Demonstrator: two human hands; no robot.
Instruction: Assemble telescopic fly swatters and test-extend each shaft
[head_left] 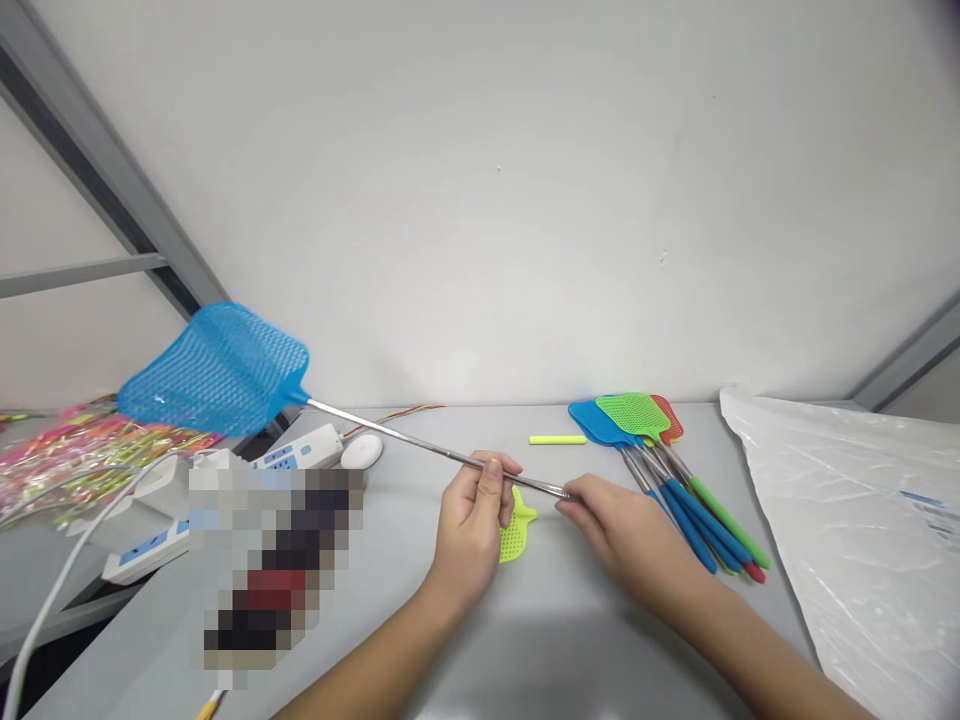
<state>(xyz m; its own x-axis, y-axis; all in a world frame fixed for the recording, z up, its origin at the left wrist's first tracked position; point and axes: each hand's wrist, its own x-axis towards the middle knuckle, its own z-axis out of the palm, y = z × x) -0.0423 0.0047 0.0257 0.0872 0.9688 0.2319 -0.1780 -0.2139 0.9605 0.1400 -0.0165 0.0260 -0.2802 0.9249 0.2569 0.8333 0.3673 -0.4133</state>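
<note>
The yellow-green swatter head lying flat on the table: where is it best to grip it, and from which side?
Probably by its narrow neck, from above. The yellow-green swatter head lies flat beside the left hand, neck toward the far wall; its mesh is thin and flat on the table, so the stub offers the firmest pinch.

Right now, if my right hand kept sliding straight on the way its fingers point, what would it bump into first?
The right hand points leftward along the metal rod whose end it pinches. Going straight on, it would probably meet the left hand first, which grips the same rod just ahead; the yellow mesh piece lies beneath, though depth is unclear.
</note>
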